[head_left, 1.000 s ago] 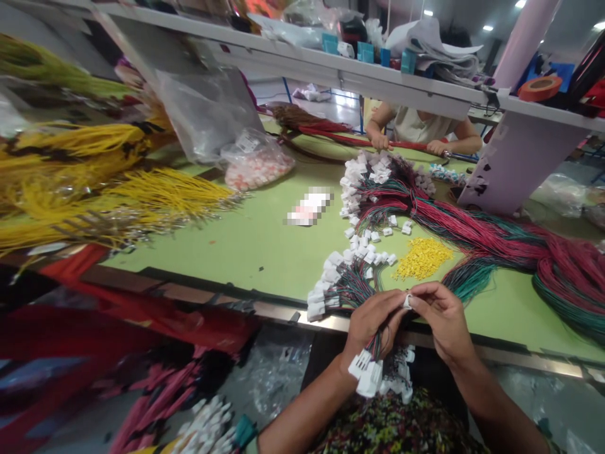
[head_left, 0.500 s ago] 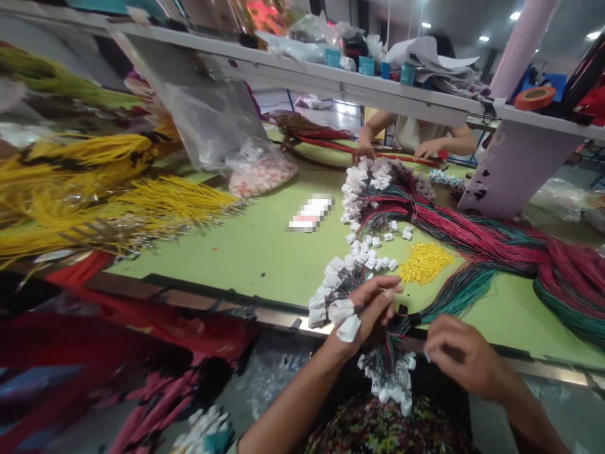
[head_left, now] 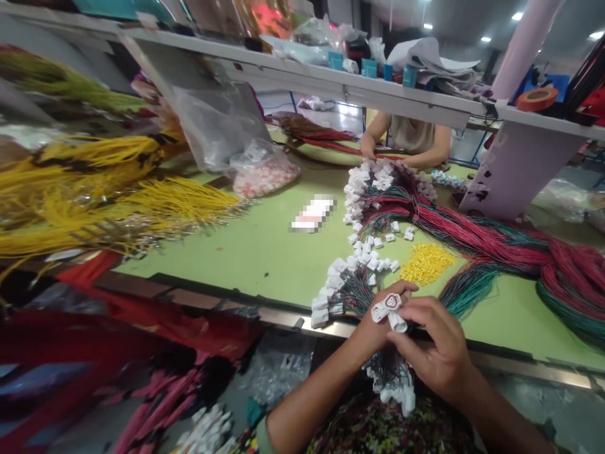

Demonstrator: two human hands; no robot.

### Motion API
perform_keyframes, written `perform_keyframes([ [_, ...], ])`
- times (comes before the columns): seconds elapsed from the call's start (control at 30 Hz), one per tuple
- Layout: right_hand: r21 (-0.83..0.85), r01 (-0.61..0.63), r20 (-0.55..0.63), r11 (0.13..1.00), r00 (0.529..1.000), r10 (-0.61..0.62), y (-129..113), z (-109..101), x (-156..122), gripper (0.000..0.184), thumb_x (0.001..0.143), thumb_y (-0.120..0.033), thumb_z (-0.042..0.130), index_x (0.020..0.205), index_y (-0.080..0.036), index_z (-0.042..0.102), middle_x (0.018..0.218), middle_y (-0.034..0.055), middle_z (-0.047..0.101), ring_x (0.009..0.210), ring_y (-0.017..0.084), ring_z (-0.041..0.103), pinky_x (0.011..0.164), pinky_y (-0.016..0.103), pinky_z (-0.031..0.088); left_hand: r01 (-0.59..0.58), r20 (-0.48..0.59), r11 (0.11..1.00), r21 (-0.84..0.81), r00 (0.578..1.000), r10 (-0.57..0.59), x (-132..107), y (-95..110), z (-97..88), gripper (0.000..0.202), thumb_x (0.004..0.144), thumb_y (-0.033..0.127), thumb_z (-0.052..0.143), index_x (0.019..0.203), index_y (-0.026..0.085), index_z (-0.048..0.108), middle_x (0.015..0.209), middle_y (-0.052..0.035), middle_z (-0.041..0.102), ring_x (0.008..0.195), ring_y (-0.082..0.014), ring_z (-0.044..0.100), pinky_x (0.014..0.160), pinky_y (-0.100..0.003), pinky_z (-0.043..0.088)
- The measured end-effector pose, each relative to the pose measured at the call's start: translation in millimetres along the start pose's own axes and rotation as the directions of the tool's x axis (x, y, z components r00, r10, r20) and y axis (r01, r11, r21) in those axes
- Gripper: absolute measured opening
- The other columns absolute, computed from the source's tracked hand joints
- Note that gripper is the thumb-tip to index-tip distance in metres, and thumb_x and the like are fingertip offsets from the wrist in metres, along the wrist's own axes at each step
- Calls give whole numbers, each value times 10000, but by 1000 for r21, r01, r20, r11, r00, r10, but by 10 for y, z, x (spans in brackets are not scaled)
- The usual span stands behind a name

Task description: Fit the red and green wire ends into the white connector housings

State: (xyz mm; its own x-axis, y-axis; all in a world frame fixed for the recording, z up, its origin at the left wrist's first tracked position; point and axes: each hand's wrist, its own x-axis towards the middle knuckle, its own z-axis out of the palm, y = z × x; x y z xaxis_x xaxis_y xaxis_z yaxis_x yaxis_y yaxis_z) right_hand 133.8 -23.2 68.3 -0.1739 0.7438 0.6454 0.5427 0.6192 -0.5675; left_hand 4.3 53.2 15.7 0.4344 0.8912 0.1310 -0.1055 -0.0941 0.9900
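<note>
My left hand (head_left: 378,325) and my right hand (head_left: 432,350) meet at the near edge of the green table (head_left: 265,246). Together they pinch a small white plastic connector (head_left: 390,309) with red and green wires trailing down. A cluster of wired white connectors (head_left: 394,384) hangs below my hands over my lap. Just beyond my left hand lies a bunch of finished connectors on wires (head_left: 338,287). A small heap of yellow inserts (head_left: 426,263) sits right of it, beside loose white housings (head_left: 371,252).
A long red and green wire harness (head_left: 496,243) runs off to the right. Yellow wire bundles (head_left: 118,202) fill the left. A plastic bag of parts (head_left: 262,170) lies farther back. Across the table another person's hands (head_left: 368,148) work on red wires. A white shelf (head_left: 331,79) spans overhead.
My right hand came back up from the table edge to meet the left. The left hand drew in slightly, and both now pinch one connector again.
</note>
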Motion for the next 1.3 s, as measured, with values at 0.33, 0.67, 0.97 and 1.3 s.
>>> perform_keyframes([
  [0.33, 107, -86, 219, 990, 974, 61, 369, -380, -205, 337, 970, -137, 624, 1255, -305, 688, 1089, 65, 692, 996, 203, 690, 862, 321, 598, -397, 173, 902, 172, 913, 369, -274, 172, -145, 289, 890, 247, 748, 1177, 241, 716, 1054, -99, 765, 999, -266, 713, 882, -428, 579],
  [0.67, 123, -131, 268, 984, 959, 94, 497, -465, -134, 242, 982, -212, 626, 1204, -279, 695, 1080, 60, 688, 985, 200, 678, 853, 323, 573, -319, 245, 920, 229, 933, 263, -283, 252, -102, 213, 972, 284, 635, 1146, 239, 748, 919, -92, 761, 806, -226, 719, 702, -336, 580],
  [0.97, -397, -258, 322, 881, 860, 397, 1194, -267, 35, 146, 913, -99, 581, 911, -198, 689, 908, 55, 681, 864, 210, 635, 784, 312, 478, -134, -190, 987, 92, 970, 150, -330, -126, -77, 278, 948, 399, 645, 1102, 183, 730, 808, -51, 765, 596, -149, 652, 580, -262, 554],
  [1.3, -458, -217, 343, 862, 851, 397, 1237, -149, 111, 45, 919, -154, 677, 895, -187, 694, 910, 59, 680, 855, 212, 625, 765, 304, 437, -182, -262, 957, 225, 935, 239, -343, -121, -30, 206, 965, 354, 635, 1099, 228, 726, 922, -40, 760, 830, -195, 709, 791, -309, 564],
])
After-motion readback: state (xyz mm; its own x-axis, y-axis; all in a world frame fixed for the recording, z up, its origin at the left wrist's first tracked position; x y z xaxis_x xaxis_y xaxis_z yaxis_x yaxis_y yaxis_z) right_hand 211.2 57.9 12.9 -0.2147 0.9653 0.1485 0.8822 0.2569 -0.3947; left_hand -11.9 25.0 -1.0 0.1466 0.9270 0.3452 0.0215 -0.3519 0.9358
